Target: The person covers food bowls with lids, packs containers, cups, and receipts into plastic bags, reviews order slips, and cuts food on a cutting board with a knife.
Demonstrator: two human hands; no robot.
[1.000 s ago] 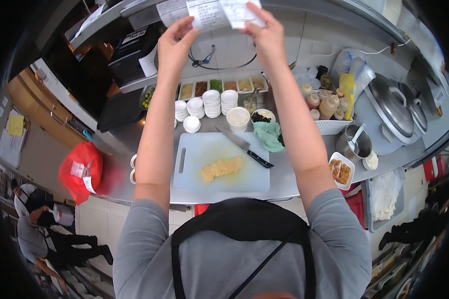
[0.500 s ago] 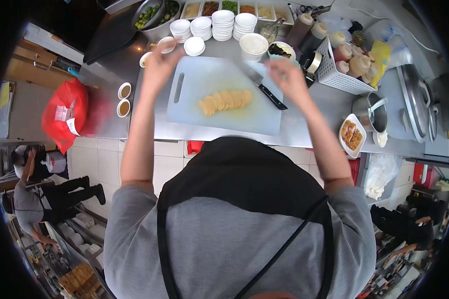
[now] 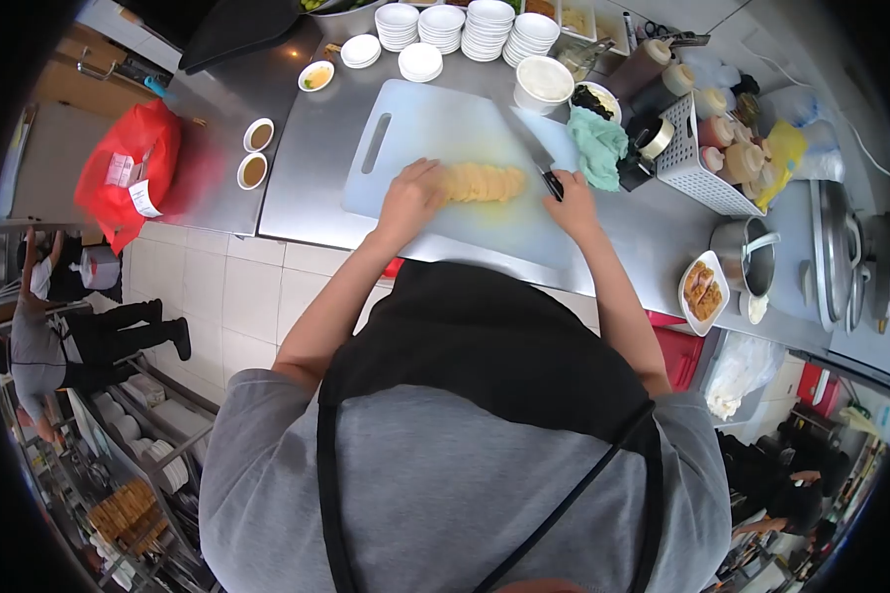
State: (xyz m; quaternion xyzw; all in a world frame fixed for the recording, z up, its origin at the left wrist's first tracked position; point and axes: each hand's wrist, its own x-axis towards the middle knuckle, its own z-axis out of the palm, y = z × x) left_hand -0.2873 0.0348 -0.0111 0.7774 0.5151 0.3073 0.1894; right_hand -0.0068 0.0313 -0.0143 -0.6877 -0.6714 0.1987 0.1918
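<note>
A row of pale yellow food slices [image 3: 485, 183] lies overlapped on the white cutting board [image 3: 420, 104]; I cannot tell what food it is. My left hand [image 3: 412, 206] is at the row's left end, its fingers closed together against the slices. At the board's right side, my right hand [image 3: 576, 206] has its fingers closed around the black handle of a kitchen knife [image 3: 532, 140]. The blade lies over the board and points away from me, towards a white tub [image 3: 544, 83]. Beside the board's right edge is a crumpled green cloth [image 3: 598, 146].
Stacked white dishes [image 3: 441, 28] line the back. Two small sauce bowls [image 3: 253, 170] and a red bag [image 3: 133, 173] are at left. A white basket of squeeze bottles [image 3: 707, 163], a pot [image 3: 742, 252] and a dish of browned food [image 3: 702, 290] stand right. Co-workers are at both sides.
Both hands have come down from above the board. The left now touches the slices, and the right has taken hold of the knife's handle. The camera view has shifted slightly.
</note>
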